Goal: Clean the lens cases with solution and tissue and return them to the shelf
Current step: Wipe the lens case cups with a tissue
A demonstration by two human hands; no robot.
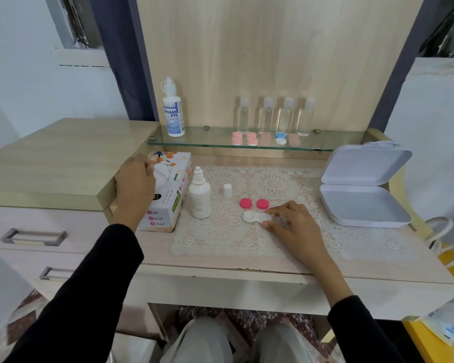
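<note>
Tissue step, by my reading | tissue box: your left hand over its slot, fingers bent (sheet pinched or not: cannot tell) | lace mat: white lens case pinched between thumb and forefinger of your right hand | pink caps off, just behind | next: draw one sheet, wipe both wells

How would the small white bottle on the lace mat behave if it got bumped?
The bottle is tall and narrow on a bumpy lace mat, so it probably tips easily. Its cap stands apart, so tipping could spill solution. It looks like light plastic.
</note>
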